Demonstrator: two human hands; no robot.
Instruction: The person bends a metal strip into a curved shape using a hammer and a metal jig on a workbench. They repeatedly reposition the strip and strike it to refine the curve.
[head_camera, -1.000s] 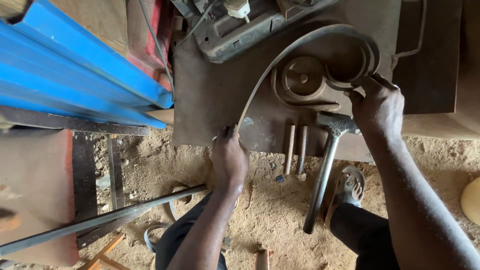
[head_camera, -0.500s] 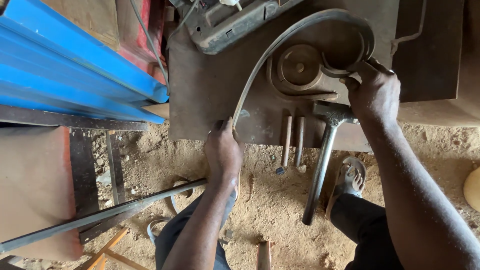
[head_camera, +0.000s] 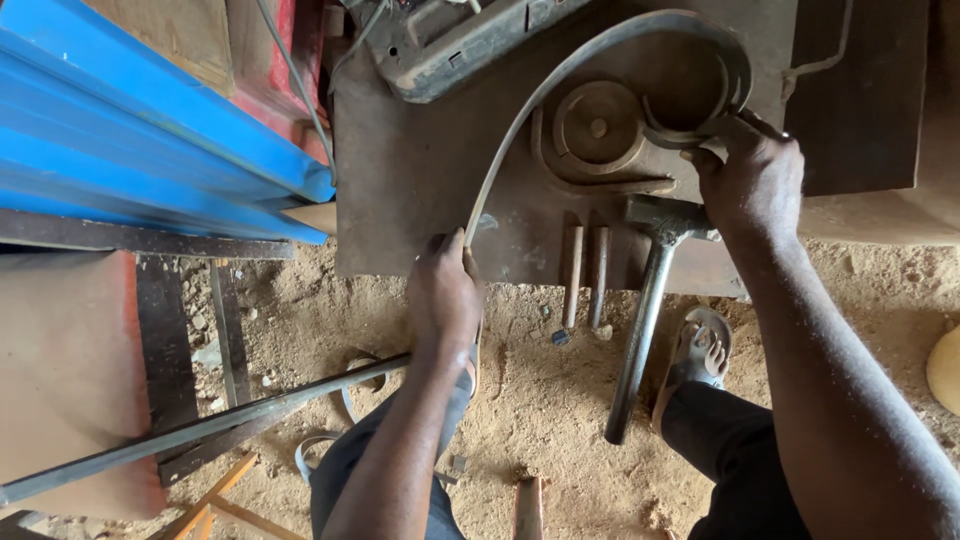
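— Which way does that flat metal strip (head_camera: 560, 95) run?
— Up from his left hand (head_camera: 445, 295), clenched on its near end at the table (head_camera: 420, 190) edge, arching away, then curling rightward into a scroll his right hand (head_camera: 750, 180) grips beside the hammer (head_camera: 645, 300).

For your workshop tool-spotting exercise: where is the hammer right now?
In the head view the hammer lies right of centre, its head on the metal bench below the right hand, its handle hanging past the edge beside two rods.
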